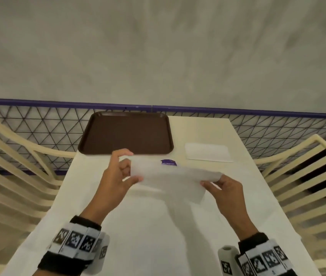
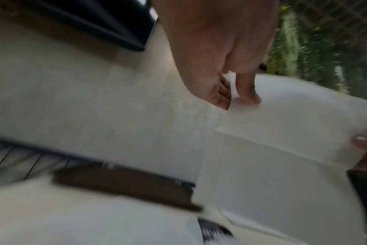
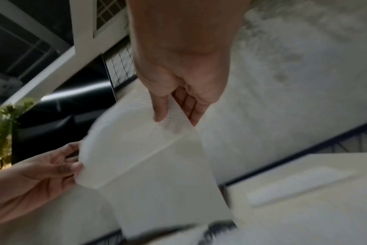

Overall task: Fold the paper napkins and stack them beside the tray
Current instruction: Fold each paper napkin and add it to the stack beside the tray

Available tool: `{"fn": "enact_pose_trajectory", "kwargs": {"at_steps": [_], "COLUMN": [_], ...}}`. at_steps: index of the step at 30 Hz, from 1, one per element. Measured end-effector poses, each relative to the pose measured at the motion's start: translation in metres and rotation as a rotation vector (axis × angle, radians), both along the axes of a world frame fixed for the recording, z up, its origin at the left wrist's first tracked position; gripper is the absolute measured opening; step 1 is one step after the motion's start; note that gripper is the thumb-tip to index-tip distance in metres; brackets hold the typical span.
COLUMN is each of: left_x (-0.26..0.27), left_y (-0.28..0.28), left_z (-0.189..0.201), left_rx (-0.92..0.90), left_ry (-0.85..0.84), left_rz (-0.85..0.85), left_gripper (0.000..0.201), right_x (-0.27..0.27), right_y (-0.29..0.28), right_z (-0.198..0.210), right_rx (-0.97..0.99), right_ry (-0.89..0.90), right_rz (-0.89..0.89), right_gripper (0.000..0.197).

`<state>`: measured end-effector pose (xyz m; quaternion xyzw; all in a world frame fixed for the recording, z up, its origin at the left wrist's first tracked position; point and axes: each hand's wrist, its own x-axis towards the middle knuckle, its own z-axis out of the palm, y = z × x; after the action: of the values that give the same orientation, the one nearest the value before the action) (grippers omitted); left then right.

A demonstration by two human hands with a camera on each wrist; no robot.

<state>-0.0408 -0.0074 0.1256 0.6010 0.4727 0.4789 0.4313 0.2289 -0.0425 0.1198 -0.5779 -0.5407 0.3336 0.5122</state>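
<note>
A white paper napkin hangs in the air above the table, held at both ends. My left hand pinches its left end between thumb and fingers, and my right hand pinches its right end. The left wrist view shows the napkin under my left hand; the right wrist view shows the napkin with a crease across it, pinched by my right hand. A brown tray lies empty at the table's far left. A folded white napkin lies flat to the tray's right.
The cream table runs away from me to a mesh fence with a purple rail. A small purple packet lies behind the held napkin. Cream slatted chairs stand at the left and right.
</note>
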Motion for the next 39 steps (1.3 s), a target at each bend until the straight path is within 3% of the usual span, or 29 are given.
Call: {"fn": "enact_pose_trajectory", "kwargs": {"at_steps": [2,5,8,11,13,15,17,20,27,29,31,33,35,39], "left_x": [0.004,0.008,0.007,0.014,0.015,0.020,0.025,0.035,0.048,0.052,0.060,0.072,0.081,0.080], "left_y": [-0.020,-0.045,-0.063,-0.077,-0.077,-0.070,-0.056,-0.033,-0.014,-0.021,-0.031,-0.046,-0.059,-0.072], "left_z": [-0.025,-0.075,-0.119,-0.145,-0.150,-0.150,-0.154,-0.159,-0.166,-0.167,-0.167,-0.171,-0.179,-0.199], "left_rx": [-0.068,-0.164,-0.320,-0.369,-0.388,-0.422,-0.430,-0.350,-0.336,-0.156,0.146,0.319,0.261,0.161], "left_ry": [-0.037,0.170,0.232,0.384,0.445,0.342,0.231,0.406,0.508,0.660,0.835,0.962,1.083,1.242], "left_rz": [0.004,-0.050,-0.128,-0.328,-0.354,-0.257,-0.098,0.032,0.172,0.199,0.100,-0.116,-0.293,-0.371], "left_gripper": [0.062,0.042,0.042,0.060,0.052,0.032,0.022,0.023,0.033,0.038,0.034,0.030,0.047,0.053], "right_x": [0.010,0.025,0.039,0.043,0.045,0.048,0.047,0.039,0.030,0.030,0.030,0.031,0.031,0.032], "right_y": [-0.019,-0.040,-0.054,-0.062,-0.061,-0.052,-0.038,-0.015,-0.002,-0.001,0.000,0.001,0.002,0.002], "right_z": [-0.028,-0.077,-0.115,-0.130,-0.139,-0.146,-0.148,-0.145,-0.152,-0.153,-0.155,-0.158,-0.161,-0.158], "right_rx": [-0.047,-0.243,-0.364,-0.377,-0.393,-0.447,-0.439,-0.531,-0.626,-0.633,-0.619,-0.614,-0.607,-0.602], "right_ry": [-0.026,0.008,-0.173,-0.252,-0.286,-0.309,-0.338,-0.335,-0.461,-0.475,-0.480,-0.473,-0.452,-0.449], "right_rz": [0.005,0.077,0.205,0.282,0.289,0.260,0.211,0.085,-0.009,-0.017,-0.017,-0.006,-0.012,-0.005], "right_gripper": [0.029,0.039,0.047,0.026,0.031,0.051,0.050,0.036,0.054,0.055,0.055,0.056,0.055,0.046]}}
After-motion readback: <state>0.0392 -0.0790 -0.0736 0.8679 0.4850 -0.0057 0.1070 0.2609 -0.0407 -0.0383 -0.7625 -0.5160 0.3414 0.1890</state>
